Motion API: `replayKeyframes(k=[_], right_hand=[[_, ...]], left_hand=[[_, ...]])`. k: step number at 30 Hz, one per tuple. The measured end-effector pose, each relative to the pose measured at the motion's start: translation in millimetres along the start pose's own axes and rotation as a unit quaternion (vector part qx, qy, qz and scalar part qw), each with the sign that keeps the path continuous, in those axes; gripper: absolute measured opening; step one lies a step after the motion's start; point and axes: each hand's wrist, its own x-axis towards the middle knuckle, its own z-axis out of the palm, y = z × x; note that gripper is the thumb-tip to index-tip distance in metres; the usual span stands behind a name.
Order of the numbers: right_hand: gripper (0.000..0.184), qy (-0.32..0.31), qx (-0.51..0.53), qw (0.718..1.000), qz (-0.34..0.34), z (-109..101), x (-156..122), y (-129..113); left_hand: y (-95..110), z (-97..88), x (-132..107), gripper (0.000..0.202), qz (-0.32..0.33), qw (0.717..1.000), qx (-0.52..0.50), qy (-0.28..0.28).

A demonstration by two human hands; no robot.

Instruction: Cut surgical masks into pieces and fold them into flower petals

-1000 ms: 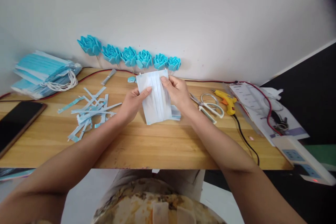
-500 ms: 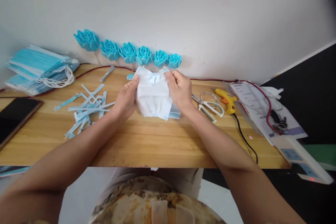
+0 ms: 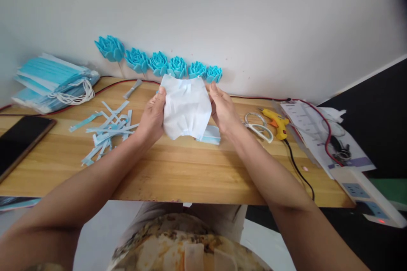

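A face mask (image 3: 187,108) with its pale inner side towards me is spread out above the table, cut along its sides. My left hand (image 3: 154,110) grips its left edge, thumb in front. At the right edge, my right hand (image 3: 224,110) has its thumb raised beside the mask and its other fingers partly hidden behind it. Beneath the mask lies a small stack of folded pale-blue mask pieces (image 3: 210,134), partly covered. Scissors (image 3: 261,131) with white handles lie right of my right hand, their blades hidden by it.
Several blue flowers (image 3: 177,67) on stems lean along the wall. Packed masks (image 3: 52,78), cut strips (image 3: 110,131), a bundle of ties (image 3: 132,89) and a phone (image 3: 25,142) lie left. A yellow glue gun (image 3: 277,123), papers (image 3: 321,127) and a power strip (image 3: 365,192) are right.
The mask has been spread wider and tilted. My right thumb has come off its front face and now points up beside the edge. The view has shifted slightly.
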Motion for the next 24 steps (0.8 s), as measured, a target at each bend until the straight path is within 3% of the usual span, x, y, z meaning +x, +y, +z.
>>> replayKeyframes(k=[2, 5, 9, 12, 15, 17, 24], right_hand=[[0.057, -0.034, 0.036, 0.998, 0.044, 0, -1, 2], [0.059, -0.034, 0.018, 0.997, 0.073, 1, 0, 9], [0.048, -0.005, -0.097, 0.995, -0.018, 1, 0, 17], [0.042, 0.051, -0.152, 0.984, -0.079, -1, 1, 19], [0.039, 0.094, -0.17, 0.976, -0.098, -4, 2, 20], [0.04, 0.115, -0.175, 0.972, -0.104, -5, 2, 20], [0.05, 0.152, -0.182, 0.959, -0.157, -3, 1, 16]], left_hand=[[-3, -3.2, 3, 0.046, 0.013, 1.0, 0.001, 0.008], [-8, -8.1, 10, 0.046, 0.034, 0.999, -0.01, 0.033], [-14, -8.8, 15, 0.046, 0.062, 0.996, -0.042, 0.044], [-16, -5.0, 14, 0.052, 0.081, 0.996, -0.047, -0.006], [-23, -2.4, 12, 0.062, 0.067, 0.99, -0.075, -0.1], [-28, -3.1, 10, 0.063, 0.046, 0.988, -0.066, -0.134], [-33, -8.4, 4, 0.045, 0.033, 0.969, 0.174, -0.17]])
